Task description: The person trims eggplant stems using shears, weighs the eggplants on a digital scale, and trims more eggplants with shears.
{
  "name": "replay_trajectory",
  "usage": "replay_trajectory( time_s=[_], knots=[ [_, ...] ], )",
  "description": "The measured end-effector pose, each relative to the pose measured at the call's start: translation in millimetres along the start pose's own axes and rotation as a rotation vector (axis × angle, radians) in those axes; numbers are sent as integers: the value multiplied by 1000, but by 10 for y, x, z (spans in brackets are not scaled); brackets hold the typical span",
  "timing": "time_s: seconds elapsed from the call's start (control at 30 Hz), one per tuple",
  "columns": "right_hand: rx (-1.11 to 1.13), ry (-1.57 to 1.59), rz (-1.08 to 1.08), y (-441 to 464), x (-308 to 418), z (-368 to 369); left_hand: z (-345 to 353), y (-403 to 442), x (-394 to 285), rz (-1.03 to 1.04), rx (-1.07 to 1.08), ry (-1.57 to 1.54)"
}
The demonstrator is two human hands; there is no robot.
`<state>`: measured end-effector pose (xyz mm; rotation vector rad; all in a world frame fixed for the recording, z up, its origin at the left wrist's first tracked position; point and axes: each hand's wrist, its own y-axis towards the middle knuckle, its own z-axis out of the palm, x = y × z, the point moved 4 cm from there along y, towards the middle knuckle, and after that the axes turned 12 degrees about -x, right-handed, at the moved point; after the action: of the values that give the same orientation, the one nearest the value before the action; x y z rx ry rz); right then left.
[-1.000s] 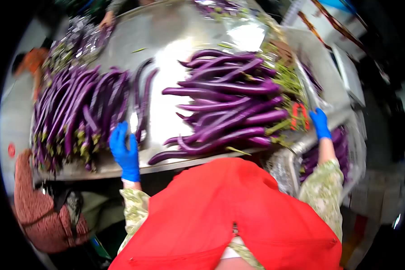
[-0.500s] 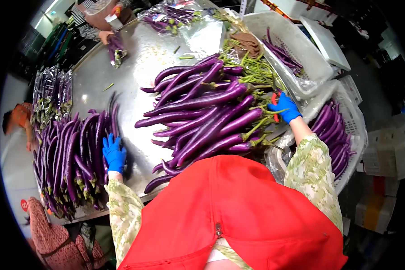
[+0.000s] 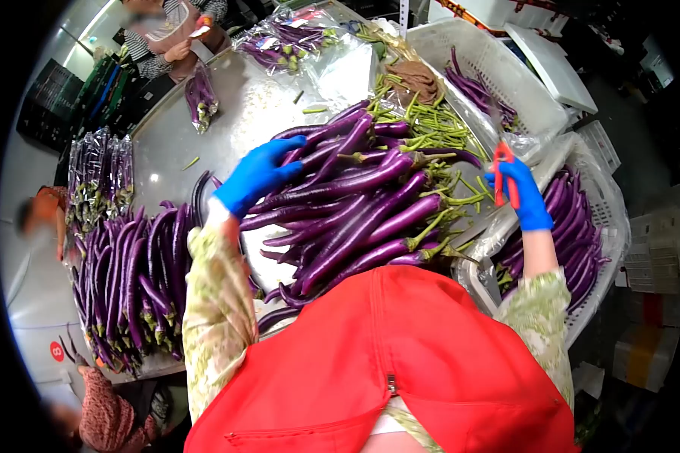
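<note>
The left hand (image 3: 261, 177) lies on the near-left ends of the loose eggplants (image 3: 355, 200), its fingers spread and slightly curled (whether they grip one, I cannot tell); the right hand (image 3: 527, 195) has its fingers closed around the red-handled shears (image 3: 504, 175), raised to the right of that heap. The loose eggplants lie mid-counter (image 3: 155, 136), stems to the right, near the cut green stems (image 3: 438, 124); a lined-up eggplant row (image 3: 132, 279) sits to the left; wrapped eggplants (image 3: 100, 177) lie just beyond it.

Glossy smooth eggplants (image 3: 355, 226) on shiny metal table (image 3: 162, 143), beside crinkled clear plastic (image 3: 491, 226) and matt red cloth apron (image 3: 431, 355).
</note>
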<state>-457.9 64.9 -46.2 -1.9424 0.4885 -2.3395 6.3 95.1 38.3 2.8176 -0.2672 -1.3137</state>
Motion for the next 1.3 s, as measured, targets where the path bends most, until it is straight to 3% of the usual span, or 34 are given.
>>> replay_trajectory(
  time_s=[0.03,0.1,0.13,0.23,0.37,0.47,0.57,0.6,0.73,0.77,0.83,0.87,1.0,1.23,1.3],
  knots=[
    [10,149,-72,-95,85,19,83,152,44,124,-2,156],
    [-29,398,-165,-493,319,171,255,395,33,114,84,209],
    [-7,407,-127,-495,215,90,331,479,11,191,21,270],
    [-48,352,-44,-643,-14,40,507,792,386,78,50,459],
    [-64,367,7,-824,-134,202,803,1185,821,161,-61,331],
    [-73,303,-11,-895,-88,349,848,1330,863,-31,105,442],
    [-95,213,-19,-941,-33,411,495,1320,367,-131,-26,513],
    [-104,179,-18,-929,-31,409,484,1448,587,-146,-56,554],
    [-90,138,-12,-826,-84,474,656,1663,687,-133,14,506],
    [-93,132,-7,-812,-112,496,841,1797,1029,-65,36,487],
    [-87,114,2,-831,-91,603,1038,1841,982,-106,121,502],
    [-90,86,13,-849,-100,619,1086,1835,1005,-159,30,440],
    [-99,72,27,-883,-105,662,1074,1973,1075,-275,186,310],
    [-57,-9,52,-894,-86,742,1183,1943,1196,-358,175,109],
    [-53,-12,47,-924,-81,779,1139,1887,1100,-398,265,23]
  ],
)
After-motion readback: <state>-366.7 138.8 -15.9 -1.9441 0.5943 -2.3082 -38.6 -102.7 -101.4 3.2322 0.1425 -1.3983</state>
